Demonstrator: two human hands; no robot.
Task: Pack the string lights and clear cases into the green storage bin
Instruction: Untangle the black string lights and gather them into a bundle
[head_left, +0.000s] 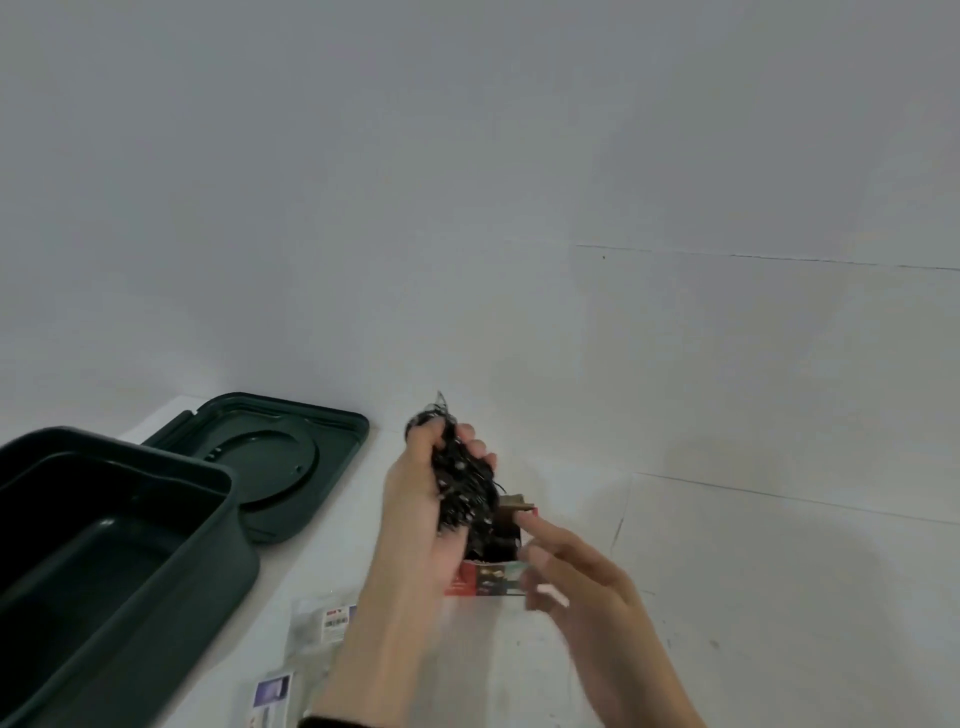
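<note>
Head view: left hand (415, 504) grips the string lights (467, 483), bundle raised above a small box (488, 578). Right hand (571, 582) blurred, fingers straight, beside the box. Green bin (182, 597) sits well left on the tabletop (753, 571).

Surface: white table (727, 597)
Left: open green bin (130, 597), lid (280, 457) flat behind it
Centre: small printed box (488, 579)
Near edge: clear packets (314, 636)

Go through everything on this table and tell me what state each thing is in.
green storage bin: open, lid off
lid: flat beside the bin
string lights: bunched, gripped in left hand
small box: top open
right hand: fingers straight, blurred
clear packs: lying on table
</note>
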